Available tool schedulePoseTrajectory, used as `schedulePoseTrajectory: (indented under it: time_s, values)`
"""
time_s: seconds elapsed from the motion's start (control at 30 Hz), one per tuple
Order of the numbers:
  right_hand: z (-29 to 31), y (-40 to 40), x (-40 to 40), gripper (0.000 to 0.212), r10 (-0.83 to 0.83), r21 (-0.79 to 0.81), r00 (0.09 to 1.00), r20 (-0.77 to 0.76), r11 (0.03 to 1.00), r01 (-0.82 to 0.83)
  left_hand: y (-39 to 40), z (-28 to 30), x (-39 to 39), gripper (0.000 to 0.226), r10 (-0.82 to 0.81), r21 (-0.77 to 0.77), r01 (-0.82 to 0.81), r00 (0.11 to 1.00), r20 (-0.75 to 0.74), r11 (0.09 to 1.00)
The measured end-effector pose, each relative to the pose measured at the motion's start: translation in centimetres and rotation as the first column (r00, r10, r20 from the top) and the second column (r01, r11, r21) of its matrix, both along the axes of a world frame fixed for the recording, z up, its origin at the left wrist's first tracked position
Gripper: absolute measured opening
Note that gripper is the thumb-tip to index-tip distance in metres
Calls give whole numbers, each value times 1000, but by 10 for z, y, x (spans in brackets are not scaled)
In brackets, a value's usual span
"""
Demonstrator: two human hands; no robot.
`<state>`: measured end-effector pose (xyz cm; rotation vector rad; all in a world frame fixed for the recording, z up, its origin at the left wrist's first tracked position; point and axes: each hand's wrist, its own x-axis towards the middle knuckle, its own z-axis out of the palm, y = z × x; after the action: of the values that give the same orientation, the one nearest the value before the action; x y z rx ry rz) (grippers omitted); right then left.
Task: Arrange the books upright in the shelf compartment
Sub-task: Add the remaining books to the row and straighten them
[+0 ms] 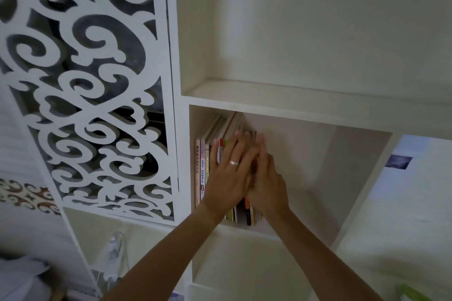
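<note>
**shelfnoob:** so where are the hands at right now?

**tidy_mike:** Both arms reach up into the middle shelf compartment (318,173). The left hand (228,173) lies flat on the spines of the books (203,166), fingers spread fairly wide, with a ring (233,162) on one of them, not gripping anything. The right hand (265,178) is pressed edge-on against the right end of the row, fingers straight and close together, palm toward the books. It's a bit blurred, so I can't tell if it's curled round a cover.

**shelfnoob:** and the books themselves?

**tidy_mike:** Packed at the left end of that compartment, against its left wall. The leftmost ones stand upright, and the tops further in look tilted.

**shelfnoob:** what's around it?

**tidy_mike:** White shelf unit. A carved scrollwork panel (97,80) sits left of the compartments, with another cubby above and one below. A small picture (398,161) hangs on the wall seen through the opening at far right.

**shelfnoob:** room to move?

**tidy_mike:** Loads. Everything right of the right hand in that compartment is open, up to the divider (367,190).
</note>
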<state>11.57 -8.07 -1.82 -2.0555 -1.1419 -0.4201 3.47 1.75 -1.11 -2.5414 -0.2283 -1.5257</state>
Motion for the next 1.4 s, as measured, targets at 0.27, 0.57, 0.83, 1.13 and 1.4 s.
schedulePoseTrajectory:
  time_s: [0.27, 0.57, 0.83, 1.13, 1.4]
  values:
    - [-16, -4, 17, 107, 151, 4, 986, -66, 989, -151, 27, -10, 7, 50, -28, 34, 30, 998, -53, 999]
    - [-38, -10, 42, 135, 221, -69, 924, -313, 965, -254, 36, -13, 10, 58, -17, 78, 23, 997, -80, 997]
    - [-73, -15, 44, 112, -49, -387, 896, -441, 912, -140, 35, -12, 10, 59, -41, 83, 46, 997, -66, 995]
    - [-74, -6, 37, 112, -3, -401, 909, -416, 898, -181, 42, -21, 16, 58, 6, 156, 3, 998, -58, 988]
    - [-95, 3, 29, 87, -93, -368, 940, -329, 929, -37, 34, -16, 9, 68, -46, 82, 51, 997, -65, 995]
